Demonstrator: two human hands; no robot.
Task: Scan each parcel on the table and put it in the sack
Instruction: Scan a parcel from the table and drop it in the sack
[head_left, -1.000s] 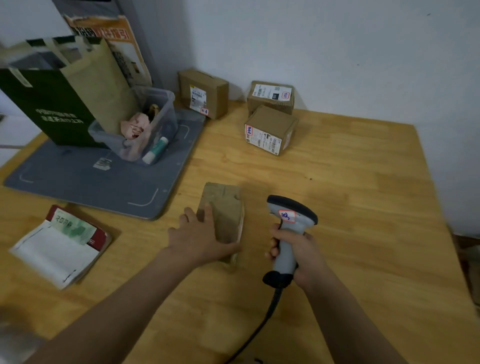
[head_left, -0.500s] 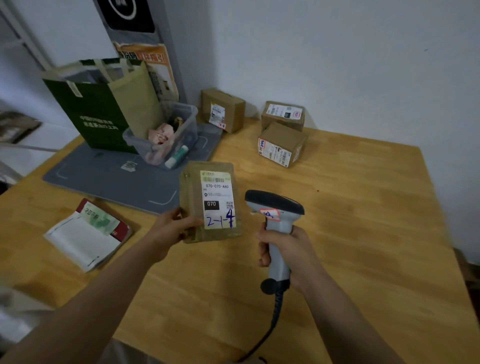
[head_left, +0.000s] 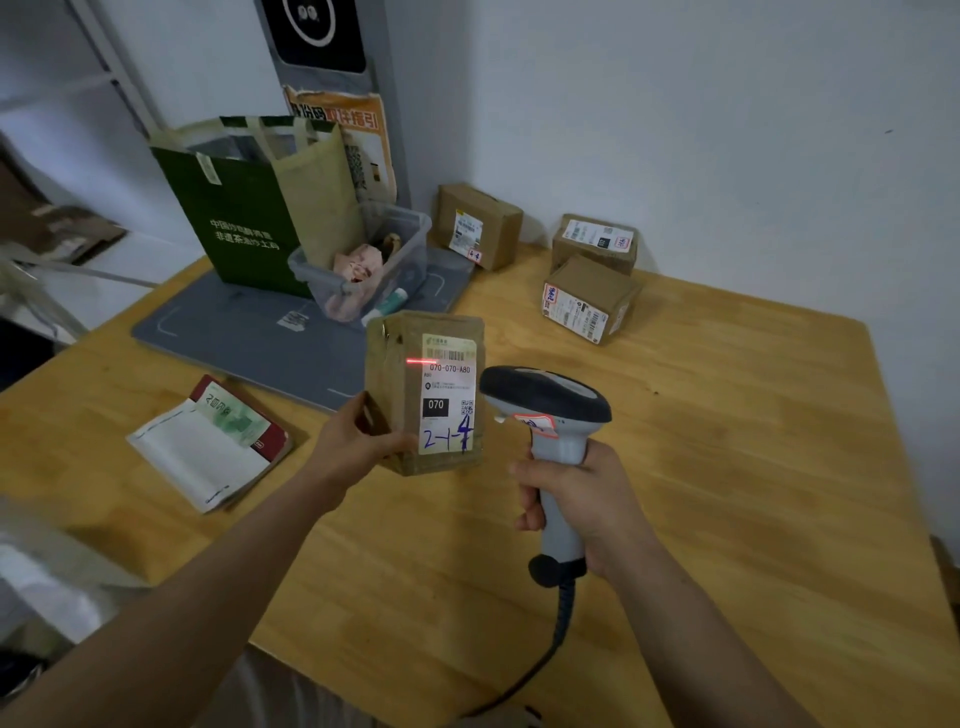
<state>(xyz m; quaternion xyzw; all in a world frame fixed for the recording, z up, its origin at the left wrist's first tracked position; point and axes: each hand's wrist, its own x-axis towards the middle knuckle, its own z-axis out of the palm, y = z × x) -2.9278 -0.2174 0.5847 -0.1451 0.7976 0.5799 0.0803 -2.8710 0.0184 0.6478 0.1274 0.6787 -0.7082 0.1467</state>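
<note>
Parcel (head_left: 423, 402): upright, gripped by left hand (head_left: 353, 447)
Scanner (head_left: 548, 410): gripped by right hand (head_left: 582, 509), just right of parcel

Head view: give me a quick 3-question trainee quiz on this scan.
1. True or false: the scanner's red line lies on the parcel that the left hand holds.
2. Which hand grips the scanner? A left, B right, C neither.
3. Fill in: the label's black block reads ___.
Key: 1 true; 2 B, the right hand; 3 070.
</note>
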